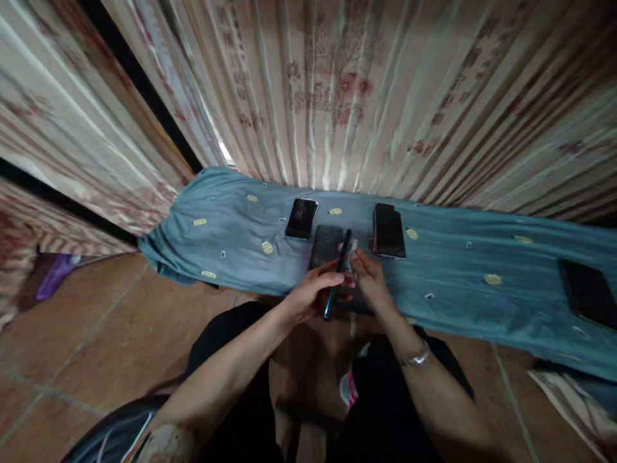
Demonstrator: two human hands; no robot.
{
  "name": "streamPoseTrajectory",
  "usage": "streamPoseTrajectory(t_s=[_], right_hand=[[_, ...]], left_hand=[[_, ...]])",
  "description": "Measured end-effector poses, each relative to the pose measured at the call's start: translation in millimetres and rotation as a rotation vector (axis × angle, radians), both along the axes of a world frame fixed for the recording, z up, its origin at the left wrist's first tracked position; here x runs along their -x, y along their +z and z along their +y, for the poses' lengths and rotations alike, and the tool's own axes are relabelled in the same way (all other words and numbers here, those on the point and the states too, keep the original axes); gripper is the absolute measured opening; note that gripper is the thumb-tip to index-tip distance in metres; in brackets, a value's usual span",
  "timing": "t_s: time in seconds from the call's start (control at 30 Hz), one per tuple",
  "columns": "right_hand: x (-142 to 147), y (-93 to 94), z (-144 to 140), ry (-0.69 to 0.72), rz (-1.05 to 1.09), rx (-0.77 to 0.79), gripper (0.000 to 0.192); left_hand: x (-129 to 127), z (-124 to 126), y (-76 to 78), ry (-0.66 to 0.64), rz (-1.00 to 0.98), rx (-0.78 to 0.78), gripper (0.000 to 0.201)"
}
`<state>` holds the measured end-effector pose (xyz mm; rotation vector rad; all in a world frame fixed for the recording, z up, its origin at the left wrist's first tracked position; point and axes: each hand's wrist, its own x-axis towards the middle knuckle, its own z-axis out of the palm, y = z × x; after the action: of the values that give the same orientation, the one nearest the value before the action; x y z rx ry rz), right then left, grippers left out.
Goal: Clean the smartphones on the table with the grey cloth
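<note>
Blue-grey cloth (250,257) with small yellow motifs is spread over the worktop, and above it a dark phone (339,270) is held on edge, tilted, between both hands. The left hand (313,292) is clenched around the phone's lower half, its grip closed on the body of the device. The right hand (369,273) is pressed against the phone's upper part, the fingertips pinched at its edge beside a small pale piece that cannot be made out clearly. A metal bracelet (417,357) is worn on the right wrist. Three more dark phones are laid flat on the cloth: one (301,218) to the left, one (388,231) to the right, one (324,247) just behind the hands. Striped patterned curtains (337,90) are hung behind the worktop.
</note>
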<state>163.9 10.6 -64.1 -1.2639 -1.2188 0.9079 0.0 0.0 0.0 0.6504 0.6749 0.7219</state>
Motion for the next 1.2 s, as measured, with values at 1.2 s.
streamPoseTrajectory(t_s=[1.2], right_hand=[[12.3,30.3,6.4,-0.205,-0.254,-0.377,0.024]], left_hand=[[-20.2,27.5,-12.1,0.094,-0.053,-0.006,0.052]])
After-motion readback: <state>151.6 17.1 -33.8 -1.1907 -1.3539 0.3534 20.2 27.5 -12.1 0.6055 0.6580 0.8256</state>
